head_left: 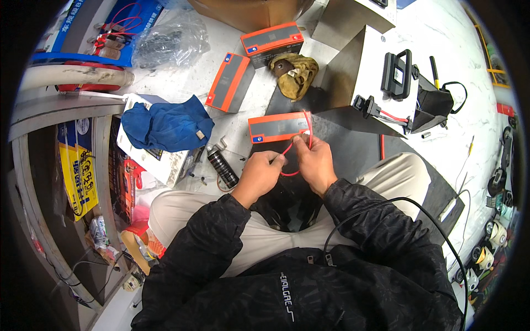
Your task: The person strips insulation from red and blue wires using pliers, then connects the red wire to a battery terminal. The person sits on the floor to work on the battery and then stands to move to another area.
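Both my hands pinch a thin red wire [310, 124] that loops between them over my lap. My left hand [258, 174] is closed, its thumb and forefinger pressed together on the wire. Slightly higher, my right hand [316, 163] grips the same wire with its fingertips. Just beyond them lies an orange-and-grey battery [273, 128], its right end partly behind my right fingers. Two more such batteries, one upright-angled [231, 83] and one behind it [272, 41], rest on the floor farther off. A black spray can [222, 166] lies left of my left hand.
A metal case [361, 77] with a black handle stands at the right, beside a black pouch [436, 102]. A dirty yellow cloth [297, 80] lies near the batteries. At left, a blue cloth [165, 124] covers a white box, next to metal shelving [105, 165]. Toy cars [486, 256] line the far right.
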The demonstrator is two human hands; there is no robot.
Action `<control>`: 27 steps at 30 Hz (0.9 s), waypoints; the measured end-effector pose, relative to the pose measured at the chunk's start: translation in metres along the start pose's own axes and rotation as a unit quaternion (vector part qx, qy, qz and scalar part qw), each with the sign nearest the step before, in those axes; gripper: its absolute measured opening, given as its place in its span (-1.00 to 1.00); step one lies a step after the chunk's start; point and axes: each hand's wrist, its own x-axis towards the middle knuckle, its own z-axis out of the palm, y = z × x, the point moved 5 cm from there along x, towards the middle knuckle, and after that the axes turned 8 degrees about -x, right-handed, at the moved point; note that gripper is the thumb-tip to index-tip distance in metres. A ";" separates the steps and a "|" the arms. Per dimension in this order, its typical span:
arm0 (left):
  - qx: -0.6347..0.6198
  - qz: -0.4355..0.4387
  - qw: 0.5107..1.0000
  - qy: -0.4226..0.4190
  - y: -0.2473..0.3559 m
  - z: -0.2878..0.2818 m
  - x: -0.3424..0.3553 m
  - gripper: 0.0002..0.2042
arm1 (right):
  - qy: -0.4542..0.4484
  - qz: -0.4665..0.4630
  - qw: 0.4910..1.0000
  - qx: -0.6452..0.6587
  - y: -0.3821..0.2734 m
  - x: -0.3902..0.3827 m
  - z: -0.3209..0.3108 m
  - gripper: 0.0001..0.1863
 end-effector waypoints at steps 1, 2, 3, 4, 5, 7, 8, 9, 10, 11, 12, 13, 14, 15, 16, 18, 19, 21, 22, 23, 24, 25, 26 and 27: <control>0.068 0.020 0.998 -0.002 0.004 -0.003 -0.001 -0.70 | 0.010 0.021 1.000 -0.011 0.002 0.001 0.000 -0.69; 0.135 0.038 0.990 -0.004 0.007 -0.007 -0.001 -0.68 | -0.008 0.021 1.000 0.004 0.001 0.000 0.004 -0.69; 0.205 0.060 0.977 -0.006 0.011 -0.012 -0.002 -0.67 | -0.021 0.036 0.999 0.010 0.001 -0.002 0.006 -0.70; 0.226 0.062 0.972 0.015 0.013 -0.021 -0.001 -0.66 | -0.029 0.068 0.997 0.011 0.002 -0.005 0.009 -0.70; 0.249 0.068 0.965 0.035 0.015 -0.032 0.000 -0.65 | -0.047 0.089 0.994 0.045 0.001 -0.007 0.010 -0.69; 0.284 0.044 0.956 0.057 0.013 -0.046 0.003 -0.70 | -0.076 0.160 0.979 0.102 0.002 -0.014 0.012 -0.66; 0.294 0.024 0.954 0.053 0.009 -0.049 0.004 -0.70 | -0.095 0.159 0.979 0.086 0.000 -0.015 0.014 -0.64; 0.303 0.013 0.951 0.056 0.005 -0.051 0.005 -0.70 | -0.114 0.158 0.978 0.070 -0.001 -0.016 0.014 -0.61; 0.311 0.006 0.949 0.058 0.001 -0.051 0.007 -0.70 | -0.132 0.157 0.977 0.053 -0.002 -0.016 0.014 -0.59; 0.310 0.006 0.949 0.067 -0.002 -0.053 0.009 -0.70 | -0.166 0.172 0.970 0.053 0.000 -0.017 0.017 -0.59; 0.308 0.010 0.948 0.075 -0.004 -0.053 0.012 -0.70 | -0.199 0.186 0.961 0.054 0.002 -0.018 0.019 -0.59; 0.308 0.001 0.948 0.079 -0.008 -0.054 0.013 -0.70 | -0.221 0.211 0.951 0.045 0.006 -0.020 0.022 -0.58; 0.313 -0.008 0.947 0.072 -0.012 -0.054 0.015 -0.71 | -0.232 0.220 0.945 0.064 0.008 -0.022 0.025 -0.58; 0.318 -0.028 0.946 0.061 -0.016 -0.053 0.018 -0.71 | -0.232 0.240 0.940 0.073 0.012 -0.025 0.027 -0.59; 0.323 -0.042 0.944 0.051 -0.018 -0.053 0.021 -0.71 | -0.235 0.260 0.933 0.083 0.015 -0.029 0.030 -0.59; 0.327 -0.053 0.943 0.039 -0.020 -0.052 0.025 -0.71 | -0.230 0.261 0.932 0.098 0.017 -0.029 0.032 -0.59; 0.330 -0.056 0.942 0.031 -0.020 -0.051 0.026 -0.71 | -0.227 0.262 0.932 0.106 0.017 -0.029 0.033 -0.58; 0.320 -0.063 0.945 0.026 -0.019 -0.051 0.028 -0.71 | -0.231 0.256 0.932 0.108 0.016 -0.029 0.033 -0.59; 0.317 -0.072 0.945 0.019 -0.019 -0.050 0.029 -0.71 | -0.229 0.256 0.933 0.108 0.016 -0.029 0.032 -0.59; 0.317 -0.071 0.946 0.021 -0.018 -0.050 0.030 -0.71 | -0.232 0.251 0.934 0.103 0.015 -0.029 0.032 -0.59; 0.317 -0.074 0.945 0.021 -0.018 -0.049 0.030 -0.71 | -0.233 0.249 0.935 0.097 0.015 -0.029 0.031 -0.59; 0.317 -0.078 0.945 0.020 -0.019 -0.049 0.031 -0.71 | -0.238 0.246 0.935 0.093 0.014 -0.029 0.031 -0.59; 0.320 -0.078 0.944 0.024 -0.020 -0.050 0.031 -0.71 | -0.238 0.246 0.935 0.092 0.014 -0.029 0.031 -0.59; 0.322 -0.078 0.943 0.028 -0.021 -0.050 0.032 -0.71 | -0.242 0.244 0.934 0.093 0.015 -0.029 0.032 -0.60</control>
